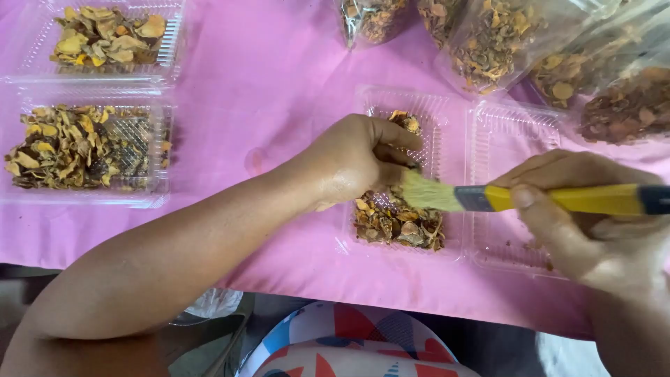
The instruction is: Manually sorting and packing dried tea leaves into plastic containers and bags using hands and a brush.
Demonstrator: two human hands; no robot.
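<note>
My left hand (pixel 352 159) rests in an open clear plastic clamshell box (pixel 457 246) on a pink cloth, its fingers curled over dried orange-brown petals (pixel 398 223). Whether it pinches any of them I cannot tell. My right hand (pixel 583 223) grips a yellow-handled paintbrush (pixel 530 198) held level, its pale bristles pointing left and touching the fingertips of my left hand above the petals. The box's right half, the lid, holds only a few crumbs.
Two clear boxes (pixel 157 192) filled with dried petals sit at the far left. Several plastic bags of dried petals (pixel 495 42) lie along the top right. The pink cloth (pixel 265 98) ends at the table's near edge, above my patterned clothing.
</note>
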